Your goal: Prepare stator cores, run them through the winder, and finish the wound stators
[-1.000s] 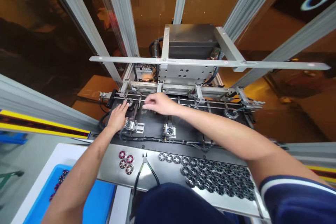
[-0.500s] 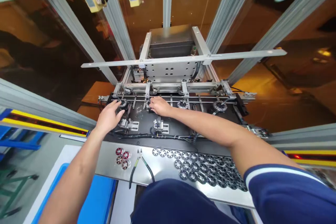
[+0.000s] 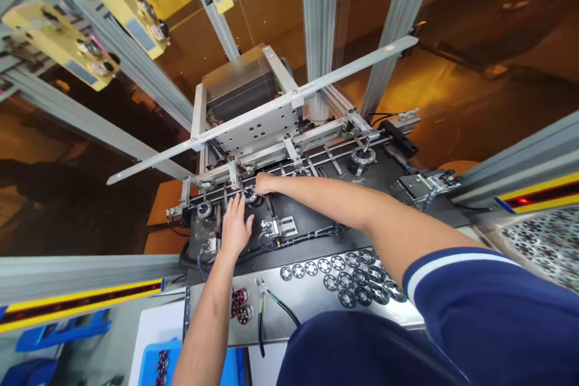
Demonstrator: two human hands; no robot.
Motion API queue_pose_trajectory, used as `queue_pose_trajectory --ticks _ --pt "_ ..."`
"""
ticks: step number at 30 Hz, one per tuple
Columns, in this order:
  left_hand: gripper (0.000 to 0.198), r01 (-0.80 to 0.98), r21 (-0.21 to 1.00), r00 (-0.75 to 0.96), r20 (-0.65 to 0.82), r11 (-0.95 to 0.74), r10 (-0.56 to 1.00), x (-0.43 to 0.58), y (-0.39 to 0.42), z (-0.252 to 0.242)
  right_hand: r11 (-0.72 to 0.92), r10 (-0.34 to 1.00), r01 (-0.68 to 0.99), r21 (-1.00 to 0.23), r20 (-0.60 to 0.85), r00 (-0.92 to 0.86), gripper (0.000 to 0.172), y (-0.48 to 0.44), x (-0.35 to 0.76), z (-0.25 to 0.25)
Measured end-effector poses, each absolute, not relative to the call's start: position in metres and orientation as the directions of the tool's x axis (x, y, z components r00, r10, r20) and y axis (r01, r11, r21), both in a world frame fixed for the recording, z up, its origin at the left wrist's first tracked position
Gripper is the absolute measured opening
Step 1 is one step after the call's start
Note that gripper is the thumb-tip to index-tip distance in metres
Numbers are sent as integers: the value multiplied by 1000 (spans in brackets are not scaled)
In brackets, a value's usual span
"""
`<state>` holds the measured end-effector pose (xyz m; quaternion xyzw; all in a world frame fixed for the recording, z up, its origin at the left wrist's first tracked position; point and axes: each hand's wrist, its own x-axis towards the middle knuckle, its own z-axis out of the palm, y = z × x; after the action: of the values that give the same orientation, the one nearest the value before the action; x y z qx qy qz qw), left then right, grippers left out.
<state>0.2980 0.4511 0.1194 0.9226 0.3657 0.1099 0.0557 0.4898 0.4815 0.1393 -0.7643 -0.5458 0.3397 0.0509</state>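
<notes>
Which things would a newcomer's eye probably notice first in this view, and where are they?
Probably the left hand, fingers outstretched, and the curled right hand, both close to a round part on the black machine bed. Beyond them, a long metal bar slants across the frame. Nearer the wearer, dark spoked discs lie in rows on a metal ledge.

A lone camera on the person's head looks forward and down, wide and tilted, over the right hand [image 3: 266,184] near mid-view. The steel ledge [image 3: 312,300] lies close at six o'clock; yellow boxes [image 3: 129,12] hang farther off at ten; the metal bar [image 3: 253,117] slants from nine to two.
</notes>
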Motion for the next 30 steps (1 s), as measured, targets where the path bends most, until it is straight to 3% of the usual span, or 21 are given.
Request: queue_pose_trajectory --ticks 5,12,16,20,25,28,30 --pt "60 650 146 736 123 -746 666 309 456 111 -507 828 698 -506 -509 233 36 493 497 144" --pt "65 665 141 731 78 -734 677 309 454 103 -481 841 645 -594 -520 148 33 490 498 142" --pt "71 680 61 731 27 -731 682 310 452 103 -471 843 653 -592 -520 137 31 485 497 145" --pt "72 687 24 726 12 -726 688 313 451 109 -401 884 703 -588 -451 126 30 471 495 170" --pt "73 700 55 713 8 -712 701 312 449 112 -200 955 759 -620 -295 11 25 407 529 208" --pt "72 699 85 712 15 -710 702 311 449 110 -238 961 795 -558 -252 110 15 367 579 219" --pt "69 700 94 708 30 -707 705 311 451 111 -338 939 809 -482 -232 254 20 353 608 217"
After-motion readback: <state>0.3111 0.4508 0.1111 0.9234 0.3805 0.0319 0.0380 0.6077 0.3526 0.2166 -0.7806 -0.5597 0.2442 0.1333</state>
